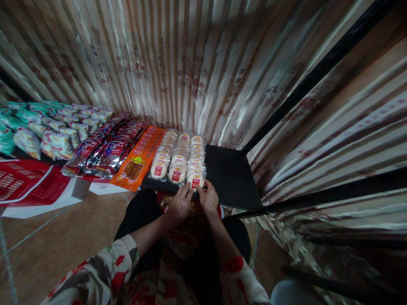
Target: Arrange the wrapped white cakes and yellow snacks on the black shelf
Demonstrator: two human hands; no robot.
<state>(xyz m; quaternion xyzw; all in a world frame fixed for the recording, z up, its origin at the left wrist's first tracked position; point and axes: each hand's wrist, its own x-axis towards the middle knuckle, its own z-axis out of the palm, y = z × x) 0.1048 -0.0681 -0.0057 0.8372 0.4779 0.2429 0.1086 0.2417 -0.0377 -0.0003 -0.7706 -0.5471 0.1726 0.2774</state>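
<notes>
Three columns of clear-wrapped round white rice crackers with red labels lie overlapped on a black shelf (232, 173). At the front of the right column, a rice cracker packet (195, 180) is held at its edges by both hands. My left hand (181, 203) grips its lower left side, fingers together. On its lower right side my right hand (208, 195) pinches the edge. Between my knees is a red bag (184, 231), dim and partly hidden by my arms, its contents hard to make out.
Left of the crackers lie an orange snack packet (140, 156), dark red packets (111, 148), white snack bags (60, 144) and green bags (32, 110). A red basket (32, 182) stands at lower left. Behind hangs a striped curtain (178, 63); black frame bars (305, 93) cross the right side.
</notes>
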